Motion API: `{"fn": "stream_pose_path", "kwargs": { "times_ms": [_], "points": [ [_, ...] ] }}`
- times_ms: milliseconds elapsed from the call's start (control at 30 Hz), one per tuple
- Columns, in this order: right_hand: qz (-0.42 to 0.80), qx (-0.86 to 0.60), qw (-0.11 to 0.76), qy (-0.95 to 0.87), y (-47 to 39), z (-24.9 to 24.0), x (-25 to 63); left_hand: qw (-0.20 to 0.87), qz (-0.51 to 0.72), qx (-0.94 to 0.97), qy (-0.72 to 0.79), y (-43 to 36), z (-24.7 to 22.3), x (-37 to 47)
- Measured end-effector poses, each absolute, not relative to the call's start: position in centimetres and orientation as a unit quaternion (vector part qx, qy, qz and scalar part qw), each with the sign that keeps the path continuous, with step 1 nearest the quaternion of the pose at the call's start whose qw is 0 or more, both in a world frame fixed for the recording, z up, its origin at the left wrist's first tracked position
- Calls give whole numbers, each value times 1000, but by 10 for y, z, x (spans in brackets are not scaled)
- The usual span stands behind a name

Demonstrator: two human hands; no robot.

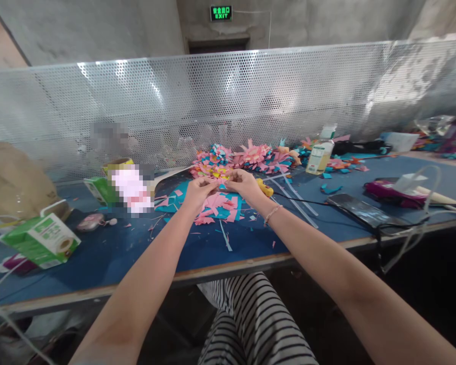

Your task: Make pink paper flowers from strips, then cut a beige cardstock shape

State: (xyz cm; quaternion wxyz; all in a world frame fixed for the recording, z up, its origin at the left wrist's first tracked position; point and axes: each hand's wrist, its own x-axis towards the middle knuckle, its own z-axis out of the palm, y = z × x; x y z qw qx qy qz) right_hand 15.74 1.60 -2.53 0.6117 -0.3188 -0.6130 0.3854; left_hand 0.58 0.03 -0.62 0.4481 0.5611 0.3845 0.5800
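Over the middle of the blue table (251,247), my left hand (201,191) and my right hand (243,183) meet, fingers pinched around a small pink and blue paper piece (221,183). Its exact shape is too small to make out. Below them lie pink paper cutouts (217,204) on blue paper sheets (175,198). Pink, blue and yellow paper flowers (253,154) are heaped just behind my fingers. A yellow-handled tool (265,187) with a black cord rests right beside my right hand.
Green cartons (45,241) and a brown paper bag (17,177) stand left. Rightward are a bottle (319,156), white strips (296,195), a phone (365,210), a magenta pouch (395,195) and cables. A perforated metal screen (167,111) runs behind.
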Motion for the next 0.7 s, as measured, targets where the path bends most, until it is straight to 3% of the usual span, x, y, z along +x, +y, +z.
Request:
{"fn": "stream_pose_path", "kwargs": {
  "times_ms": [700],
  "points": [
    [339, -340, 609, -631, 20, -27, 159, 454, 588, 550, 381, 1, -7, 6]
  ]
}}
